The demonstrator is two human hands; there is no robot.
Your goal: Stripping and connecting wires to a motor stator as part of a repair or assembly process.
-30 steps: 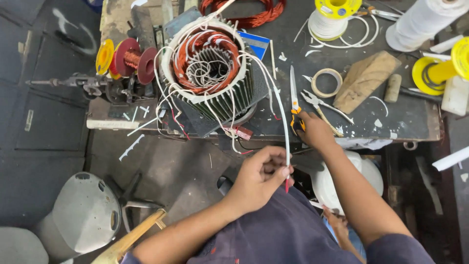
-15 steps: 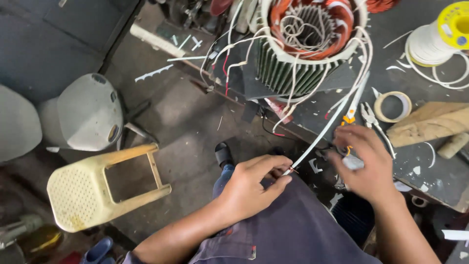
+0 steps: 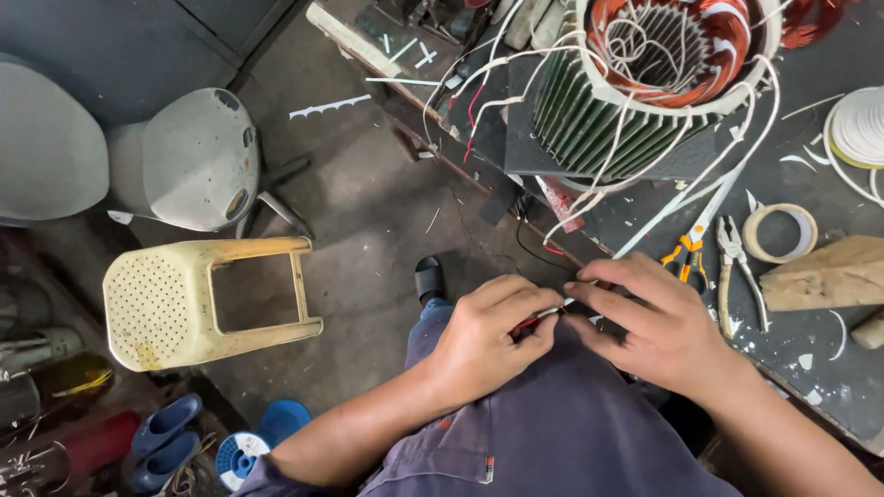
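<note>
A motor stator with copper windings and white sleeved leads stands on the dark workbench at the upper right. One long white sleeved wire runs from it down to my hands over my lap. My left hand pinches the wire's red and bare tip between thumb and fingers. Beside it, my right hand holds the same wire, fingers spread over it at the bench edge.
Scissors with orange handles, pliers, a tape roll, a wooden block and a white wire spool lie on the bench. On the floor are a yellow plastic stool, a grey fan housing and a blue spool.
The view has swung left and down, so more floor and the stool show. My right hand has come down from the scissors to the wire beside my left hand.
</note>
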